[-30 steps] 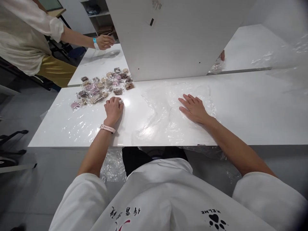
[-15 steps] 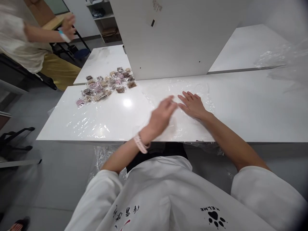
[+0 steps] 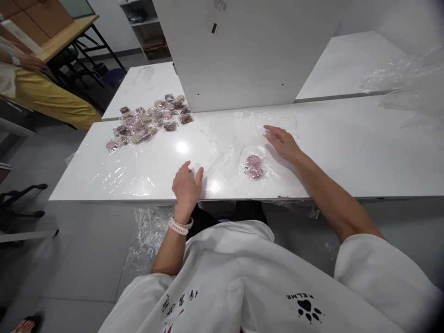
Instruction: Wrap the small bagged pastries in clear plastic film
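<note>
Head view: entries run from the near edge of the desk (image 3: 347, 157) outward.
Left hand (image 3: 186, 185): at the near side of the desk, left of the pink packet; thumb spread from the fingers; grip released, nothing seen in it.
Pink packet (image 3: 253, 161): in clear wrap on the film sheet (image 3: 224, 152), between the hands, touched by neither; one piece or two together, cannot tell.
Right hand (image 3: 285, 144): slightly beyond the pink packet, fingers extended over the film sheet; grip released, nothing seen in it; contact with the sheet, cannot tell.
Film sheet: spread and creased, not folded over the pink packet.
Placed so far: the pink packet alone on the film sheet.
Remaining off the sheet: the packet group (image 3: 137, 122), brown, cream and pink pieces clustered at the far left of the desk.
White panel (image 3: 249, 51): upright behind the film sheet.
Co-worker (image 3: 52, 97): far left, in yellow trousers, well apart from both hands.
</note>
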`<action>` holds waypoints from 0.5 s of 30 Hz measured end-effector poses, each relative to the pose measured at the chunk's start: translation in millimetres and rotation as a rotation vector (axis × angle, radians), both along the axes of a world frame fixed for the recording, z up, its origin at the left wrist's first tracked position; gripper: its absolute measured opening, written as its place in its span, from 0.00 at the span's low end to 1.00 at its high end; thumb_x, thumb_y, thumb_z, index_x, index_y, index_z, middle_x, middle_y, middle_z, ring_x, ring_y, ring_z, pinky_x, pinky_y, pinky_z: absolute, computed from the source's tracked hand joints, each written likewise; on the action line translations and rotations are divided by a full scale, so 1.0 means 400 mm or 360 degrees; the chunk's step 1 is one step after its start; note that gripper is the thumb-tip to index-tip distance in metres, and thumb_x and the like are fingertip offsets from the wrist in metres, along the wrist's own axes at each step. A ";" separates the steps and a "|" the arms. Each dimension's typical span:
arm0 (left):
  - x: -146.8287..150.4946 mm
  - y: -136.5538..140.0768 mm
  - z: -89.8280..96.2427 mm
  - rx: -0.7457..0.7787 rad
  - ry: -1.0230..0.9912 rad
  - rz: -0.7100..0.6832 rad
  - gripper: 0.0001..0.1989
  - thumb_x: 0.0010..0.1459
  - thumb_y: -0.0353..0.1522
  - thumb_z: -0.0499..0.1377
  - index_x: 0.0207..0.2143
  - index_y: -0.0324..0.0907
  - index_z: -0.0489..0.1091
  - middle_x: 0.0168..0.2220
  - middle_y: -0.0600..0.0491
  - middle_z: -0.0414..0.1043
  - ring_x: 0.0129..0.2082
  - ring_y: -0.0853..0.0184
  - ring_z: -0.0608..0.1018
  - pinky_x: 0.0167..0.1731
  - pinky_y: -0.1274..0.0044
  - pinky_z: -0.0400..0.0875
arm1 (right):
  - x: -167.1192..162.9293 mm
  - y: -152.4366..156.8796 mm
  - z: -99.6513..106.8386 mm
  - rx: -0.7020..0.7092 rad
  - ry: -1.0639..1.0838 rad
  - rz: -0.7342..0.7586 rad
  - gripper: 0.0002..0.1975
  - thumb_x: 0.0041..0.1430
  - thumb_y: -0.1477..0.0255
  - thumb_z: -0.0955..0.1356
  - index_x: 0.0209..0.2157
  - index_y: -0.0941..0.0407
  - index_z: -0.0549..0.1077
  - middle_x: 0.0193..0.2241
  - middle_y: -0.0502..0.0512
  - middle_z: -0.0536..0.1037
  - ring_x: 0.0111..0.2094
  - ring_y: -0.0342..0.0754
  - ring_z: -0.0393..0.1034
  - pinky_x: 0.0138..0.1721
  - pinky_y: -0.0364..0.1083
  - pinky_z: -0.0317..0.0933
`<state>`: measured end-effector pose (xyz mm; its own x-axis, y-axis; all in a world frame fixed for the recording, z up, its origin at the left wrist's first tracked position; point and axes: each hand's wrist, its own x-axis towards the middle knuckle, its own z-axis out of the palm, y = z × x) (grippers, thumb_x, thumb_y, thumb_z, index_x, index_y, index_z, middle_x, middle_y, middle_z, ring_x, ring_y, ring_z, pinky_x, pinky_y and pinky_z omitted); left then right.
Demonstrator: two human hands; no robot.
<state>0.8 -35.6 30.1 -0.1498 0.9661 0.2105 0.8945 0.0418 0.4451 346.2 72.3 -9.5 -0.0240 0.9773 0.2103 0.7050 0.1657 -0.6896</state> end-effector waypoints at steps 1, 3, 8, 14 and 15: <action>-0.026 -0.004 -0.003 -0.0156 -0.0011 0.0031 0.20 0.65 0.45 0.55 0.51 0.41 0.70 0.43 0.43 0.77 0.44 0.53 0.78 0.44 0.64 0.71 | 0.002 -0.013 0.022 0.0025 0.0041 -0.0058 0.24 0.69 0.56 0.62 0.61 0.48 0.71 0.61 0.58 0.72 0.59 0.57 0.68 0.55 0.60 0.67; -0.061 -0.009 -0.004 -0.0407 -0.0109 -0.0021 0.14 0.62 0.44 0.58 0.39 0.43 0.73 0.31 0.50 0.75 0.33 0.59 0.77 0.35 0.70 0.69 | -0.009 -0.058 0.073 0.0180 0.0040 -0.0110 0.22 0.68 0.58 0.63 0.59 0.48 0.73 0.59 0.58 0.74 0.56 0.58 0.70 0.50 0.59 0.70; -0.056 0.009 0.075 -0.0372 -0.1250 -0.0184 0.14 0.61 0.41 0.61 0.27 0.43 0.65 0.25 0.56 0.71 0.21 0.72 0.69 0.24 0.78 0.65 | -0.114 -0.245 0.173 0.0688 -0.0007 0.0164 0.13 0.69 0.66 0.65 0.51 0.50 0.77 0.49 0.57 0.81 0.52 0.55 0.74 0.52 0.59 0.70; 0.183 0.076 0.171 -0.0055 -0.1401 -0.1292 0.08 0.63 0.37 0.60 0.33 0.44 0.68 0.44 0.51 0.77 0.49 0.64 0.77 0.51 0.69 0.71 | -0.186 -0.397 0.174 0.1148 0.0142 -0.0188 0.10 0.66 0.73 0.67 0.47 0.49 0.76 0.44 0.56 0.80 0.46 0.54 0.77 0.47 0.57 0.73; 0.237 0.085 0.158 -0.0048 -0.1247 -0.1490 0.08 0.64 0.37 0.59 0.33 0.44 0.69 0.45 0.51 0.76 0.50 0.64 0.76 0.53 0.67 0.69 | -0.183 -0.406 0.173 0.1208 0.0139 -0.0304 0.10 0.66 0.73 0.67 0.48 0.49 0.75 0.44 0.56 0.80 0.46 0.54 0.77 0.46 0.57 0.73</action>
